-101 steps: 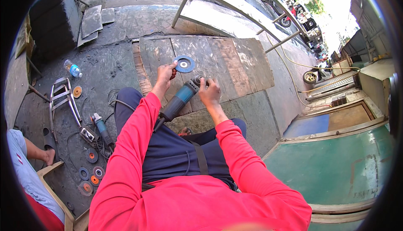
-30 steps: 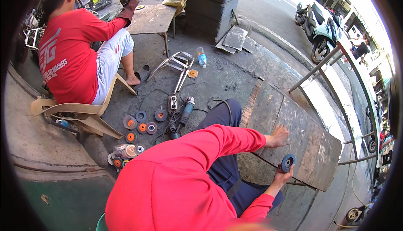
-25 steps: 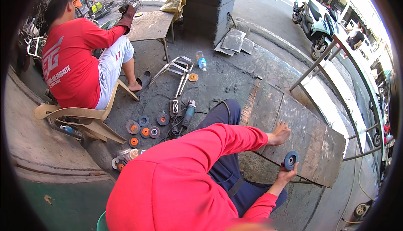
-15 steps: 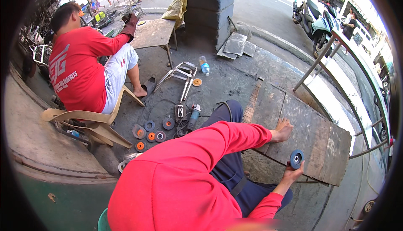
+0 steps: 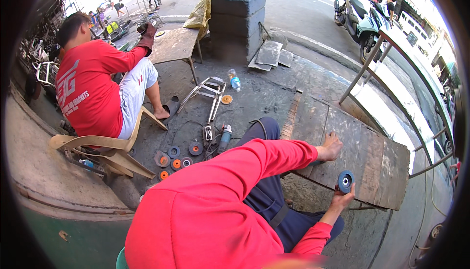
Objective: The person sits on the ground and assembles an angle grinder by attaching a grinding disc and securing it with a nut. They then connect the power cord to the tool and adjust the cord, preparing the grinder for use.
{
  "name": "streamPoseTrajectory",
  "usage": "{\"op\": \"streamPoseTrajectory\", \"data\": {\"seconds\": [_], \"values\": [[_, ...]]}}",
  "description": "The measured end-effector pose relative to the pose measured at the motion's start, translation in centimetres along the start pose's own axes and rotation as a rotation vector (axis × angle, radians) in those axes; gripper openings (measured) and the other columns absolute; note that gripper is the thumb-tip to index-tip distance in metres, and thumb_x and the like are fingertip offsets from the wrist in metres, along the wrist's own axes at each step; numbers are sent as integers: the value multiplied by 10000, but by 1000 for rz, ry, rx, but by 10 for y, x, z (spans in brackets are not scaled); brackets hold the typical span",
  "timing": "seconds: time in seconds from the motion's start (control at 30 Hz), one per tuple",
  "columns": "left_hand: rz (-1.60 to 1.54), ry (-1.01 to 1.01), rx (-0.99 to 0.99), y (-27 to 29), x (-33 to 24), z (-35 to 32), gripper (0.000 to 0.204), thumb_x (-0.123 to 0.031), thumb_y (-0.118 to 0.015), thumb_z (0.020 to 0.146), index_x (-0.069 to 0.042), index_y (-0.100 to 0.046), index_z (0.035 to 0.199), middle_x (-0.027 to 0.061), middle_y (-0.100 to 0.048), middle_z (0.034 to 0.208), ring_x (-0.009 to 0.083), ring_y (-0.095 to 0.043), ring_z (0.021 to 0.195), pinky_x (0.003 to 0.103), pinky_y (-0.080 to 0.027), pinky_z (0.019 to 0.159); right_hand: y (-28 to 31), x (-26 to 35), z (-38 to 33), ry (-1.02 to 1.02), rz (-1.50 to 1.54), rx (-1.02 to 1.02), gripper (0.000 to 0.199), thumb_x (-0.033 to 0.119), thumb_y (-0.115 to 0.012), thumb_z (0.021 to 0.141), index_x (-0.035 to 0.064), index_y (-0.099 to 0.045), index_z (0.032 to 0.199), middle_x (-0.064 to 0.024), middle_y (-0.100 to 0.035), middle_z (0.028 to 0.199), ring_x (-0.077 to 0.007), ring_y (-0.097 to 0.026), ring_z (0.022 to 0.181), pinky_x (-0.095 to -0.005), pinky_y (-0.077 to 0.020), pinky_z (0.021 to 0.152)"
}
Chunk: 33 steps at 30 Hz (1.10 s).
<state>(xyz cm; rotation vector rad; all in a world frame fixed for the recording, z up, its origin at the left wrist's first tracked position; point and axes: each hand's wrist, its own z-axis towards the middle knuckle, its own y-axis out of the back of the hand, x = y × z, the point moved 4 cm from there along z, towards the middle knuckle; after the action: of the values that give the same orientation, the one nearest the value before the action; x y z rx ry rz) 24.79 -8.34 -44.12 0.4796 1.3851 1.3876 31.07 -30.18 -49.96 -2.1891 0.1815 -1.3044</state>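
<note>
My right hand (image 5: 342, 199) holds a round blue-grey grinding disc (image 5: 345, 181) with a pale metal hub, its face turned toward me. It hangs over the near edge of a worn wooden board (image 5: 364, 159). My left hand (image 5: 331, 146) appears to lie on this board, fingers stretched out, just beyond the red sleeve cuff. Left of my knee, on the dark ground, are an angle grinder (image 5: 224, 139) with a grey-blue body and several discs (image 5: 176, 163), some with orange centres. A metal frame (image 5: 208, 94) lies farther away.
A person in a red shirt (image 5: 93, 93) sits on a beige plastic chair (image 5: 105, 146) at left, a dark glove on one hand. A water bottle (image 5: 234, 80) lies beyond the grinder. Metal railing (image 5: 360, 71) stands right of the board. A concrete post base (image 5: 237, 22) and scooter (image 5: 364, 27) are farther off.
The whole view has shifted slightly, with the surroundings moving a little left. The disc stays in my right hand, tilted slightly differently. My left hand keeps its place on the board.
</note>
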Motion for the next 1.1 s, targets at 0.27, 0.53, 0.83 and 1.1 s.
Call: {"op": "streamPoseTrajectory", "data": {"seconds": [0.27,0.53,0.83,1.1], "values": [[20,-42,93,-8,0,3,251,-127,-669,693,-15,-710,915,247,-600,1090,398,-490,1133,541,-438,851,0,0,-1,10,-30,-15,296,385,-553,945,128,-630,1069,-27,-696,940,-192,-676,743,-329,-488,557],[-37,-94,103,-4,-4,0,217,-119,-658,684,28,-703,838,271,-597,1085,442,-495,1120,600,-439,858,-1,0,0,20,-45,-10,295,378,-554,945,121,-633,1064,-30,-696,942,-191,-674,733,-328,-484,556],[-50,-267,131,-12,5,-3,198,-38,-646,653,-29,-716,838,231,-654,977,424,-513,1091,611,-454,820,-4,-3,-1,21,-58,16,311,399,-571,933,121,-635,1057,-26,-688,939,-183,-662,764,-332,-471,584],[25,-372,173,1,16,-16,180,-132,-642,697,-44,-692,846,240,-607,1020,431,-510,1080,600,-444,800,-3,-2,-3,14,-55,11,305,405,-574,928,135,-632,1059,-17,-688,943,-183,-657,746,-334,-465,578]]}}
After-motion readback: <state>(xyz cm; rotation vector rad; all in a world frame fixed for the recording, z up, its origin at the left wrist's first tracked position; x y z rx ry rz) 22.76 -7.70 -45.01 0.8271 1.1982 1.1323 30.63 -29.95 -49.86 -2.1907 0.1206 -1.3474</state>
